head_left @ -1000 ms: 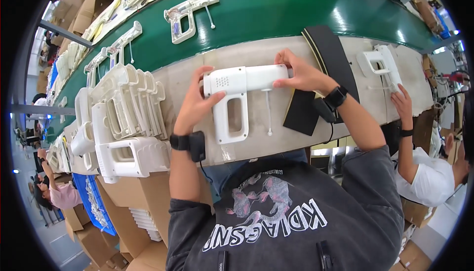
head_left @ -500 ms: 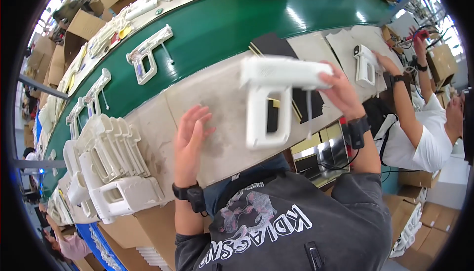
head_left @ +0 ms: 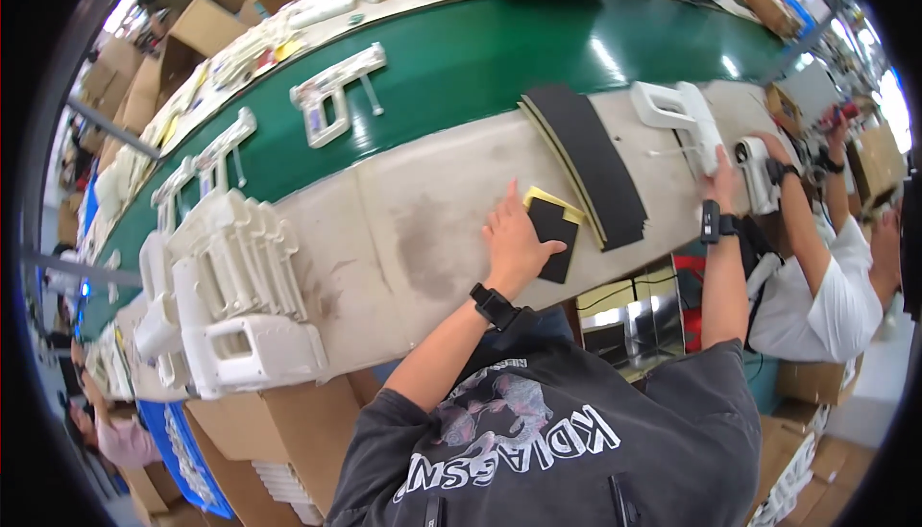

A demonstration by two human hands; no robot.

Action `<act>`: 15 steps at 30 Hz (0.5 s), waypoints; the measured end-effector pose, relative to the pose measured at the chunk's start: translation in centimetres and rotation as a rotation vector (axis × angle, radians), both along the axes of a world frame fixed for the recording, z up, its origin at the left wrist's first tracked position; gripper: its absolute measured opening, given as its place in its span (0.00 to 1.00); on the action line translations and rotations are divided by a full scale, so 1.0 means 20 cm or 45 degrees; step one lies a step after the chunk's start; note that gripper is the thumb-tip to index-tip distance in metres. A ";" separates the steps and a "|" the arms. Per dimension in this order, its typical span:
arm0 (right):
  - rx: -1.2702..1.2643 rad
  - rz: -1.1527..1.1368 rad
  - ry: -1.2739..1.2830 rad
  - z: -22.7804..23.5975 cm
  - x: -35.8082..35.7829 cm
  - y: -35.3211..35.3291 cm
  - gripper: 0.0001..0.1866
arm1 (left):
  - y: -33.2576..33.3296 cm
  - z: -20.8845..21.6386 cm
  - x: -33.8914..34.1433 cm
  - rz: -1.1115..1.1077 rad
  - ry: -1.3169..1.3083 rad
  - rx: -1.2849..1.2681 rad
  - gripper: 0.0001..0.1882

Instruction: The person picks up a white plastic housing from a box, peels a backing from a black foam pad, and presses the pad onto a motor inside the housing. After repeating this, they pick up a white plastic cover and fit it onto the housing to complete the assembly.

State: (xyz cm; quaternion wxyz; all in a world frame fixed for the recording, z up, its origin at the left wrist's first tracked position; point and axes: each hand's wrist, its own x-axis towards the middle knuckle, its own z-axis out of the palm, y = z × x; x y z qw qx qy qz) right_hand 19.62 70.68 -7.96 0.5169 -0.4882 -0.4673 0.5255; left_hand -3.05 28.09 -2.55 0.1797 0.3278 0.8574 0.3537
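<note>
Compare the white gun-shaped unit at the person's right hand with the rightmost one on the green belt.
The hand unit shows a smooth, closed shell; the belt unit lies open, inner parts showing. The hand unit's handle points left; the belt unit's points down the picture. Both are white, with looped handles and thin rods.

white housing: smooth hard-looking plastic, soft sheen; stacked housing shells: same white plastic, smooth, low gloss; conveyor belt: green, smooth, very glossy, bright light streaks; worktop: pale, matt, smudged dark in patches; long black strip: matt, foam-like; 1 smaller black sheet: matt too, yellow papery edge; panel under worktop: shiny metal-looking, mirror-like; box: brown cardboard, dull; blue bin: plastic-looking; t-shirt: soft cloth, faded washed look, matt
</note>
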 end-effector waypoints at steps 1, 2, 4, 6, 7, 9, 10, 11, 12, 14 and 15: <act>0.024 -0.082 -0.694 0.04 -0.02 -0.01 0.40 | -0.04 -0.03 -0.03 0.081 0.016 -0.028 0.64; 0.430 -0.300 -0.879 0.01 0.06 0.05 0.44 | -0.04 -0.04 -0.05 0.033 -0.057 -0.009 0.60; 0.410 -0.195 -1.006 -0.01 0.19 0.10 0.46 | -0.10 0.04 -0.06 0.000 -0.119 0.040 0.43; 0.433 -0.290 -1.125 0.00 0.25 0.16 0.44 | -0.23 -0.02 -0.11 -0.021 -0.380 0.291 0.38; 0.603 -0.402 -1.344 0.01 0.22 0.15 0.41 | -0.30 -0.05 -0.14 -0.091 -0.635 0.532 0.32; 0.940 -0.261 -1.327 0.17 -0.16 -0.13 0.34 | -0.58 -0.04 -0.17 -0.001 -0.603 0.509 0.25; 0.901 0.038 -0.976 0.31 -0.37 -0.32 0.29 | -0.71 -0.04 -0.17 0.092 -0.774 0.559 0.25; 0.838 0.315 -0.629 0.47 -0.58 -0.53 0.24 | -0.84 -0.03 -0.16 0.172 -0.950 0.608 0.24; 0.845 0.680 -0.629 0.64 -0.78 -0.75 0.22 | -0.96 0.02 -0.15 0.218 -1.012 0.608 0.23; 1.035 1.252 -0.748 0.89 -1.13 -1.16 0.20 | -1.14 0.08 -0.15 0.256 -1.077 0.609 0.23; 1.131 1.315 -0.747 0.94 -1.30 -1.30 0.19 | -1.20 0.09 -0.16 0.234 -1.131 0.539 0.22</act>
